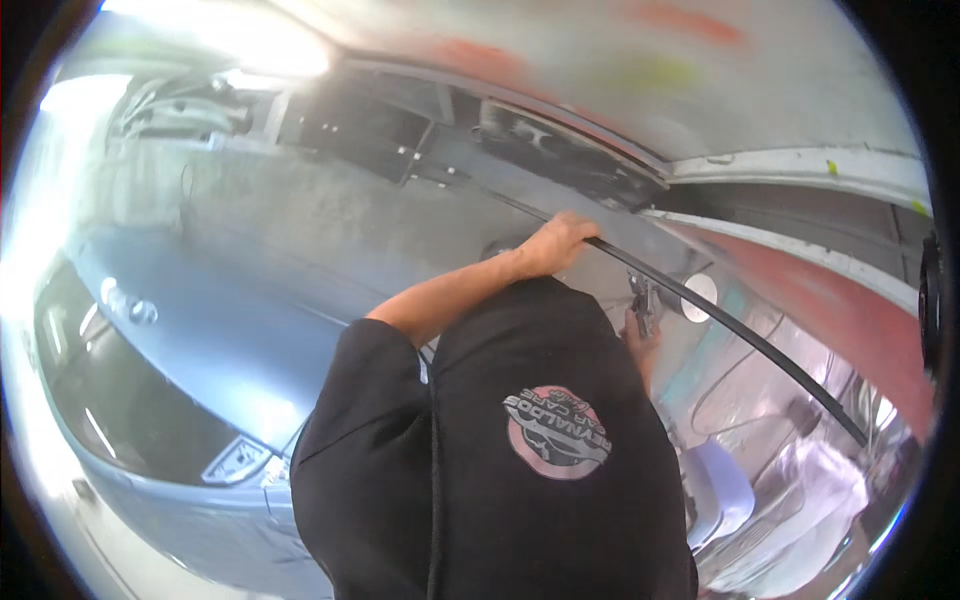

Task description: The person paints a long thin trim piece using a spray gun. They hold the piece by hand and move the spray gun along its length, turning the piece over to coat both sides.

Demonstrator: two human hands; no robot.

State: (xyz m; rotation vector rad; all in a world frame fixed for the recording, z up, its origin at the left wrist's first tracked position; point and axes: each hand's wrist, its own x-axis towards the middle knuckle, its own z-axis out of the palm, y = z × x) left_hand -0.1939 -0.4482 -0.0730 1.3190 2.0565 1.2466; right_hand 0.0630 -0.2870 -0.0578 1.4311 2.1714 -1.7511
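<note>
One long black strip (790,370) is gripped from above by the left hand (560,243), fingers curled shut over it, its long axis slanted from upper middle to lower right, with the nearer length left free to the right of the grip. One metallic spray gun (643,297) is held in the right hand (643,347), just below that free length, exact finger closure partly hidden. Also counted are one round white-topped cup (702,290) and one blue car (220,310)
</note>
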